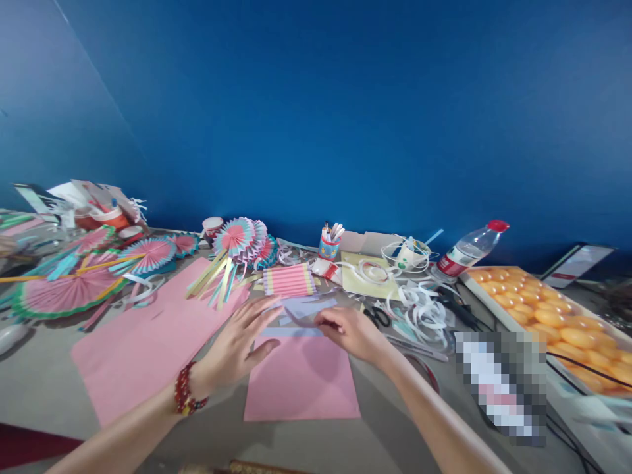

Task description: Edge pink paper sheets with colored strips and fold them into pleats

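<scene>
A square pink paper sheet [302,385] lies in front of me, with a lavender paper band [296,332] along its far edge. My left hand [241,339] hovers at the sheet's upper left, fingers stretched out and holding nothing. Over the far right edge, my right hand [351,334] is closed in a pinch on a thin pale strip [293,317], which curves leftward from its fingertips. Part of the strip is blurred. Just beyond the hands lie lavender paper pieces [313,305] and a pleated pink paper [290,281] with lavender ends.
A larger pink sheet [143,342] lies left, near folded paper fans [74,283] and a rosette [234,238]. Right are black-handled scissors [379,317], curled white strips [424,316], a bottle [467,253] and a tray of orange oval pieces [553,322]. A pen cup [329,246] stands behind.
</scene>
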### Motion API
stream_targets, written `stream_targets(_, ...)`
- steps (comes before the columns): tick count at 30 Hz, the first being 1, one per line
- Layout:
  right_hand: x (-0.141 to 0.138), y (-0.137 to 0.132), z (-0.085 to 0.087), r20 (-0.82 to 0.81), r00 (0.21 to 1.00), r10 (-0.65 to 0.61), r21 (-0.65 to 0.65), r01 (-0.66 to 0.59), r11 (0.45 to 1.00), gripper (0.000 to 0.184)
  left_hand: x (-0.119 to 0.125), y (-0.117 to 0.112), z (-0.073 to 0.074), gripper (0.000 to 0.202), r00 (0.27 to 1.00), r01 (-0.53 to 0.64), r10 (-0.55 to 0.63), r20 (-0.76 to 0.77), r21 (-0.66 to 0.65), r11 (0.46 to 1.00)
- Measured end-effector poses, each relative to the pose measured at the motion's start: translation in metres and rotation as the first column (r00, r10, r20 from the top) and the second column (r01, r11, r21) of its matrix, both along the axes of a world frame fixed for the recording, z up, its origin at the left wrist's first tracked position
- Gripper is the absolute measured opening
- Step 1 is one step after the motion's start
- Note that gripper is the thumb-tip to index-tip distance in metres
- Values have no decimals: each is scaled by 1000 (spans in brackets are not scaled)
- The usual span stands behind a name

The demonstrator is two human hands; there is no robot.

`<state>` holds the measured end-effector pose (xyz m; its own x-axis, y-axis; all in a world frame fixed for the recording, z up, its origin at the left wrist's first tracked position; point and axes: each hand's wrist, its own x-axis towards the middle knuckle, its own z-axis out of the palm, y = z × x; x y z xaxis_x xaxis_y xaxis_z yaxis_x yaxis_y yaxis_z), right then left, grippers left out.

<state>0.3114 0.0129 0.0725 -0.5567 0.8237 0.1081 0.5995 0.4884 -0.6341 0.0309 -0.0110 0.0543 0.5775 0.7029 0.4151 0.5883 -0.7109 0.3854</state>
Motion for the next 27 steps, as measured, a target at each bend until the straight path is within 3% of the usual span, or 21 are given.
stream_targets(2, -4, -16, 9, 0, 999, 52, 16, -52, 999, 19, 9, -2, 11, 50, 996, 88, -88, -20, -40, 995)
stream_targets(5, -3, -36, 17, -20, 1000, 17, -48, -18, 999, 18, 19, -5, 18, 20, 980, 199, -195, 38, -205, 958)
stream_targets(9, 13, -53, 12, -44, 995, -91, -195, 81, 977, 15, 17, -13, 15, 19, 990, 109, -51, 131, -481, 870)
stream_targets(12, 25, -60, -2, -42, 994, -99, -294, 82, 952, 19, 7, -21, 12, 16, 993, 49, 25, 117, -587, 808)
stream_targets(17, 25, -66, -26, -14, 987, -157, -383, 140, 913, 19, -5, -31, 9, 16, 996, -26, 73, 41, -676, 736)
stream_targets(20, 20, -67, -31, -1, 985, -173, -425, 156, 892, 15, -10, -33, 5, 14, 994, -94, 105, -22, -643, 760)
stream_targets(24, 17, -67, -31, 12, 992, -126, -375, 121, 919, 13, -17, -38, -3, 17, 994, -108, 108, -37, -590, 800)
stream_targets(27, 17, -70, -31, -16, 996, -85, -310, 76, 948, 13, -19, -44, -6, 19, 997, -63, 73, -11, -647, 759)
